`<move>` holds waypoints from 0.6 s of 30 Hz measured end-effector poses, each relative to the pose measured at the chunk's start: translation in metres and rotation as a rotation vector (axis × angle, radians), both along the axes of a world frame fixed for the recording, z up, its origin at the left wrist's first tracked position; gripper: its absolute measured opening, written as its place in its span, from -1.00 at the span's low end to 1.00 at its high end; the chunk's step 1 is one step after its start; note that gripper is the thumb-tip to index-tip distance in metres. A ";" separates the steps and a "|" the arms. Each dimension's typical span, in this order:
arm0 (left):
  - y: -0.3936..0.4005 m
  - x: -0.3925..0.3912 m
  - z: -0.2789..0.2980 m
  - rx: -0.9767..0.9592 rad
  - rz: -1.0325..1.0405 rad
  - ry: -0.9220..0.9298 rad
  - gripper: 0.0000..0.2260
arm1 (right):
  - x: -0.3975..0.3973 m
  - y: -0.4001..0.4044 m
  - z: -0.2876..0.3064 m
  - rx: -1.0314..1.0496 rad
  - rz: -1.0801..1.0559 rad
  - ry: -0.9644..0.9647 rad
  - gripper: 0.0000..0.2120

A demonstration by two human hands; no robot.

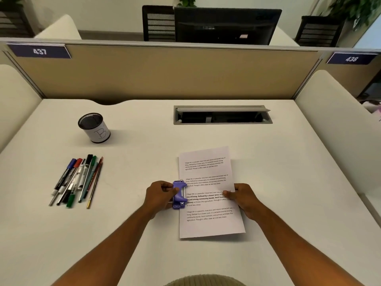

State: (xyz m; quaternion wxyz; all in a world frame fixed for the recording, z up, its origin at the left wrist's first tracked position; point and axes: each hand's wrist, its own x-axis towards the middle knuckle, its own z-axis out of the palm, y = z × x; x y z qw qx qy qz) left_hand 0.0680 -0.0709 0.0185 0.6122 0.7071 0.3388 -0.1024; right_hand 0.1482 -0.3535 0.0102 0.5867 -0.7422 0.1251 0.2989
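Left hand: curled round the purple hole punch, set on the 9 o'clock edge of the paper. Right hand: pinching the 3 o'clock edge, thumb on top. Paper flat on the desk, near the middle. Pens in a bunch well off at 9 o'clock. Cup behind them at 10 o'clock.

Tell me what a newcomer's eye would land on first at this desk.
The purple hole punch stands out most, mid-desk, gripped by the left hand against the left edge of the printed sheet, whose right edge the right hand holds. Next come the pens and markers lying at the left, with a black mesh cup labelled B standing behind them.
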 end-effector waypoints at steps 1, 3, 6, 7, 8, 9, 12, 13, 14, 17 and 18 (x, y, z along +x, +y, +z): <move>0.000 0.000 0.001 0.005 -0.007 0.006 -0.79 | 0.000 0.001 0.000 -0.003 0.005 -0.004 -0.80; 0.001 0.001 0.002 0.010 -0.017 0.017 -0.80 | 0.000 0.002 0.000 -0.014 0.012 -0.014 -0.79; 0.000 0.001 0.004 0.003 -0.023 0.032 -0.79 | -0.001 0.003 -0.003 -0.035 0.013 -0.021 -0.78; 0.000 0.001 0.005 -0.002 -0.021 0.034 -0.78 | -0.001 0.003 -0.004 -0.040 0.014 -0.021 -0.78; 0.000 0.002 0.005 -0.006 -0.019 0.036 -0.78 | 0.000 0.003 -0.005 -0.043 0.013 -0.021 -0.78; 0.000 0.002 0.006 -0.006 -0.019 0.040 -0.78 | 0.000 0.003 -0.005 -0.045 0.013 -0.021 -0.78; 0.002 0.005 0.009 -0.004 -0.030 0.068 -0.79 | 0.001 0.004 -0.005 -0.049 0.014 -0.019 -0.77; 0.002 0.006 0.009 -0.011 -0.035 0.078 -0.80 | 0.002 0.004 -0.005 -0.050 0.017 -0.019 -0.77; 0.003 0.007 0.010 -0.021 -0.040 0.085 -0.82 | 0.002 0.004 -0.005 -0.048 0.019 -0.018 -0.77; 0.003 0.009 0.010 -0.041 -0.047 0.099 -0.85 | 0.002 0.002 -0.004 -0.036 0.027 -0.019 -0.81; 0.003 0.009 0.009 -0.042 -0.048 0.099 -0.85 | 0.001 0.002 -0.005 -0.035 0.029 -0.018 -0.82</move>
